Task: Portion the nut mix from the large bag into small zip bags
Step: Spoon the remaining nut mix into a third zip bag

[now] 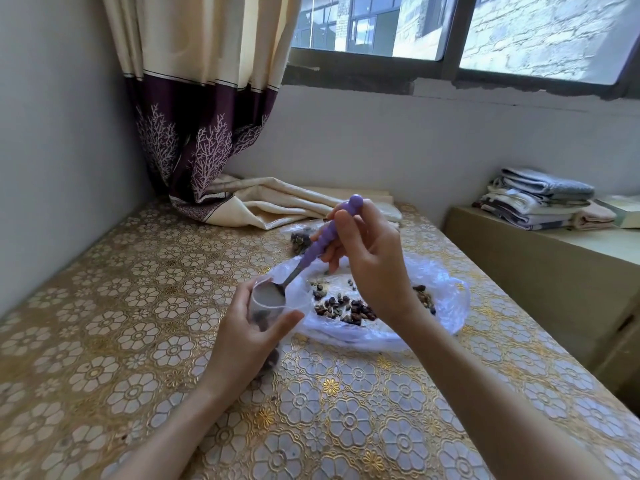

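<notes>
Right grip: a purple-handled spoon (320,237) is pinched by the right hand (367,268) at mid-frame, fingers curled round the beaded handle, bowl angled down and to the left so its load can be tipped out.
Left grip: a small zip bag (266,303) is held by the left hand (249,334) just left of centre, thumb and fingers curled round it; its mouth is kept rounded and upturned, apparently so the spoon can enter.
Spoon tip: the metal bowl is seen at the mouth of the small bag; whether it is already emptied cannot be told.
Small bag contents: a few dark pieces are visible through the plastic near the bottom, so filling is judged to be at an early stage.
Large bag: the large bag (440,306) is spread flat and open at centre right, just beside the small bag, keeping the carry short.
Nut mix: the nut mix (346,308) is scattered thinly inside it.
Filled bag: another bag of nuts (299,239) lies behind the spoon, set aside.
Tabletop: the floral-patterned tabletop (138,341) carries everything.
Background: a curtain (194,133) hangs at upper left; folded towels (540,199) are stacked at right.
</notes>
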Motion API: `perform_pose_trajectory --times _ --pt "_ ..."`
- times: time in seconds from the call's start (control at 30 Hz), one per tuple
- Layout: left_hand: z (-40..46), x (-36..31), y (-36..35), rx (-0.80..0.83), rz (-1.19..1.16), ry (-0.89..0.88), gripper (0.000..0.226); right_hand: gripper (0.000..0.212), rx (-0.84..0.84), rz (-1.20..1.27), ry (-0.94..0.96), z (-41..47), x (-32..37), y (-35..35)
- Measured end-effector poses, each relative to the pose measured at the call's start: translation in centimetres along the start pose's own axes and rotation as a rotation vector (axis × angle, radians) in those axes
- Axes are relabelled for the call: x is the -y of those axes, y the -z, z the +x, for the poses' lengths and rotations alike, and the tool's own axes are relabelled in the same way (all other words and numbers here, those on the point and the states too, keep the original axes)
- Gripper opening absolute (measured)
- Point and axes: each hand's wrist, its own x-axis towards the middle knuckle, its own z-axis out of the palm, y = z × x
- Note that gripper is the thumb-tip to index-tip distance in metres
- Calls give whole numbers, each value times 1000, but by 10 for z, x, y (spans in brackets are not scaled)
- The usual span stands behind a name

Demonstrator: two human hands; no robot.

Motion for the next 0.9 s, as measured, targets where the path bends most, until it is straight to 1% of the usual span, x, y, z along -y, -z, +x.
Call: perform_pose_trajectory --times 0.2,0.27,0.4,0.5,0.57,0.63,0.7,0.8,0.9 --pt "1 2 0 -9 56 -6 97 23 -101 86 -36 2 -5 20" --pt "1 2 1 -5 72 3 101 23 -176 110 -71 2 -10 33" --pt "0 2 1 2 83 2 99 24 -397 149 -200 -6 -26 67" --pt "0 2 0 -3 94 -4 94 23 -563 -4 -290 -17 -43 92" --pt "0 3 0 -10 90 -8 86 21 -621 -148 -315 -25 -52 106" --pt "1 3 -1 -15 79 -6 83 21 -642 -256 -332 -32 -60 117" --pt "1 3 -1 -13 75 -2 87 19 -645 -309 -366 -37 -65 125" --pt "0 2 0 -7 82 -1 90 16 -652 -302 -410 -40 -71 131" --pt "1 2 0 -6 82 -3 85 17 -633 -271 -447 -41 -73 131"
